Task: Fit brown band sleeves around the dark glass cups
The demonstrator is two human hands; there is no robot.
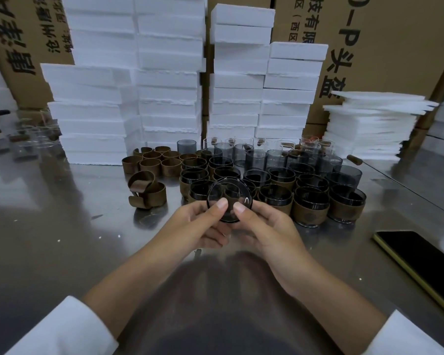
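- Head view: a dark glass cup [224, 198] is held just above the bench [62, 252], tipped so one round end faces the camera.
- It's gripped from both sides. The left grip [200, 222] and right grip [263, 226] are each curled round it, thumbs laid on the near rim.
- Sleeved cups [310, 204] are packed in rows right behind it (bare dark cups [255, 157] further back).
- Loose brown band sleeves [151, 162] are grouped left of those, in front of white foam blocks [164, 98].
- A phone [420, 260] is laid at the right.
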